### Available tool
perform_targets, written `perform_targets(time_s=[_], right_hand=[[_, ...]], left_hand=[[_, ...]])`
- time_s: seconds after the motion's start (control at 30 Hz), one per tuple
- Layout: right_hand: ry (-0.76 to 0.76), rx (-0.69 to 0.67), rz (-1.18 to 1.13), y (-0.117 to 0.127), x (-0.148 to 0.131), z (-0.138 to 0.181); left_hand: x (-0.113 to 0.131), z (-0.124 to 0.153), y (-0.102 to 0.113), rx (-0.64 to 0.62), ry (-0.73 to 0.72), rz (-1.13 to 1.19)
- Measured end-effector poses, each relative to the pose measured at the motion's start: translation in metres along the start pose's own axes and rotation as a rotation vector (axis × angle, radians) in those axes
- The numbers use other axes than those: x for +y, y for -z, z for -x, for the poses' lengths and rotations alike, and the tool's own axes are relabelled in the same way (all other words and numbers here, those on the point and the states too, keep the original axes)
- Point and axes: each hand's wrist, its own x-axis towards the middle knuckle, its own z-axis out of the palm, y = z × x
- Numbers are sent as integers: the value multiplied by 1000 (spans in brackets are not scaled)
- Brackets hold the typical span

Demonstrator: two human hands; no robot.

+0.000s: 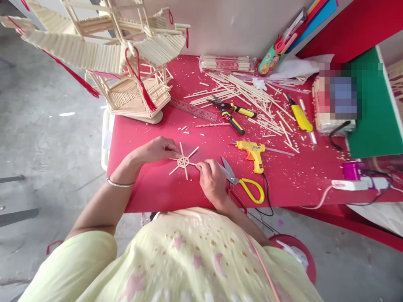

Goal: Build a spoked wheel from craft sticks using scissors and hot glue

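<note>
Because the head camera looks down over the person's chest, the spoked stick piece (184, 161) shows plainly, lying flat on the red surface (189, 195) near its front edge, between the two hands. The left hand (160, 149) curls over its upper left side with fingertips pinched on a spoke near the hub, and the right hand (212, 180) has its grip closed on the end of the spoke that points right. Holding opposite sides seems to pin the light piece flat. The scissors (242, 184) lie just beside the right hand and the glue gun (253, 153) rests a little beyond, both probably kept within easy reach. The cutters (231, 113), ruler (193, 110) and yellow knife (300, 117) sit farther back among loose sticks (248, 94), with a stick-built model (135, 88) standing at the left rear corner. The model's roof is cut off by the top edge. The palms and the undersides of the fingers are hidden, so how firmly each pinch bites cannot be told, and a blurred patch covers something at the right.
</note>
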Motion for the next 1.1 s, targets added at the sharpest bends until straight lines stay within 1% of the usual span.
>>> perform_targets(time_s=[0.17, 0.33, 0.53, 0.73, 0.97, 1.1], right_hand=[[18, 2, 15, -3, 0, 0], [43, 2, 30, -5, 0, -1], [55, 6, 45, -5, -1, 0], [71, 33, 46, -3, -3, 0], [117, 110, 57, -4, -3, 0], [120, 108, 57, -4, -3, 0]], left_hand=[[-5, -1, 1, -22, 9, -5], [-4, -1, -1, -44, 9, 28], [0, 0, -2, -14, -14, 5], [2, 2, 0, -15, 9, 31], [-4, 2, 1, -84, 49, 98], [-9, 1, 0, -110, 80, 132]])
